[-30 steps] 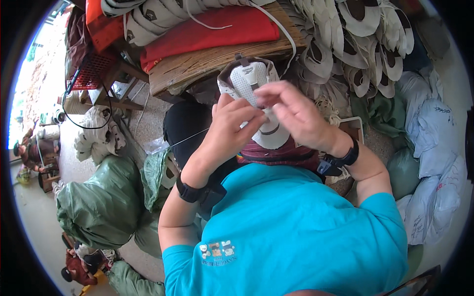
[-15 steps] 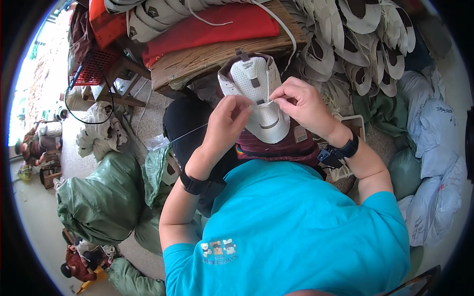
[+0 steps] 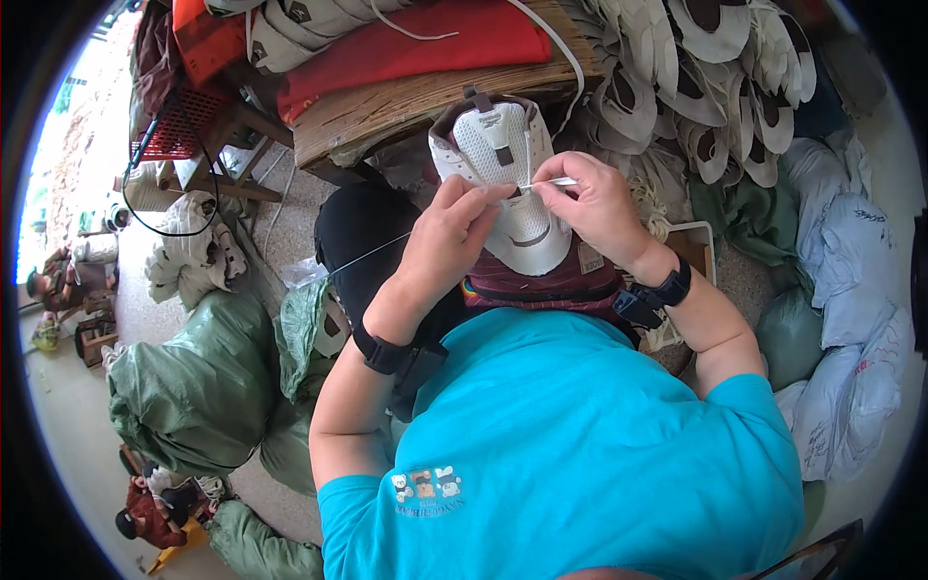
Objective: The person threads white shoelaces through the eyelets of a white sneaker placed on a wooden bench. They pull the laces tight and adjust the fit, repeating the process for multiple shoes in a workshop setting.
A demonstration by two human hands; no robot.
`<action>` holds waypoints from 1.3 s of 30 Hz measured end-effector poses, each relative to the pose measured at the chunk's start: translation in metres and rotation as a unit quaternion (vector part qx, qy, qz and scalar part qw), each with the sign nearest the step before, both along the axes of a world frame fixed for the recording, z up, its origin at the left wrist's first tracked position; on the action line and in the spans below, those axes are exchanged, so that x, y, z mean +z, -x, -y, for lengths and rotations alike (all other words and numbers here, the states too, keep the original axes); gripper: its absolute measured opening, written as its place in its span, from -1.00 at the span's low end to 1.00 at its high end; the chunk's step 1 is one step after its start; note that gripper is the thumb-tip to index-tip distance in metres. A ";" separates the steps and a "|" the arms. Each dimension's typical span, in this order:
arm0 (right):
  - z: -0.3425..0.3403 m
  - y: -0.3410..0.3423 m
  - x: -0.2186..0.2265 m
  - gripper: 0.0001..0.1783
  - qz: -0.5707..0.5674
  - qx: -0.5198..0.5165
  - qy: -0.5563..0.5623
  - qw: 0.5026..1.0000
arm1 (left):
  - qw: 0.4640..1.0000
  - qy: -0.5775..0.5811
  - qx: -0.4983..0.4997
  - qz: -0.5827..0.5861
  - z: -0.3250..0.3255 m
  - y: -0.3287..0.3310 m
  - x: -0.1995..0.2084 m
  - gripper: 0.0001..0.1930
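A white shoe upper (image 3: 523, 242) with a mesh tongue and a dark heel loop lies on my lap, toe toward me. My left hand (image 3: 440, 237), fingers pinched, is at the left of the lace opening. A thin white shoelace (image 3: 372, 253) trails from it toward the lower left. My right hand (image 3: 592, 205) is closed at the opening's right edge, thumb and forefinger pinching a white lace end. Both hands' fingertips nearly meet over the tongue, and they partly hide the eyelets. Under the upper is a maroon striped cloth (image 3: 541, 285).
Ahead stands a wooden bench (image 3: 387, 111) with a red cloth (image 3: 416, 53) and stacked uppers. Many shoe uppers (image 3: 710, 39) hang at the far right. Green sacks (image 3: 193, 387) lie to the left, white sacks (image 3: 855, 261) to the right. Two people (image 3: 155, 517) sit farther left.
My right hand has moved slightly, and a white lace end now shows across its fingers. My left hand has shifted a little right, toward the right fingertips. The upper has barely moved.
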State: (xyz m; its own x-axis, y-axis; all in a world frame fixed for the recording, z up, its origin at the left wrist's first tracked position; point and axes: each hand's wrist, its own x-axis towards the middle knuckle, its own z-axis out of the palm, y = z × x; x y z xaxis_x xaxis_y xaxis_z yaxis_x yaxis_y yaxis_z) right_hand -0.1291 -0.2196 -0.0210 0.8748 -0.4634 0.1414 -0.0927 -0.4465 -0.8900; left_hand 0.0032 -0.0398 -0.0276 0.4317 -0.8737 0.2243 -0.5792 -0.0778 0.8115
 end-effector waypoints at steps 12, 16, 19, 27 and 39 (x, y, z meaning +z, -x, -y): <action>-0.002 0.001 -0.001 -0.89 -0.005 0.027 0.011 1.000 | 0.996 -0.010 -0.007 -0.085 0.000 -0.003 -0.001 -0.67; 0.000 0.001 0.006 -0.89 0.047 0.040 0.233 0.970 | 0.998 0.011 -0.008 -0.065 0.000 -0.002 -0.005 -0.67; -0.004 0.003 0.005 -0.88 0.051 0.025 0.207 0.977 | 0.996 0.021 -0.007 -0.083 0.001 -0.002 -0.008 -0.67; -0.004 0.000 0.010 -0.87 -0.018 0.014 0.024 0.999 | 0.994 0.029 -0.016 -0.102 0.001 -0.006 -0.011 -0.68; 0.002 -0.004 0.004 -0.90 0.014 0.064 0.119 0.991 | 0.989 0.008 -0.045 -0.139 0.000 -0.012 -0.008 -0.65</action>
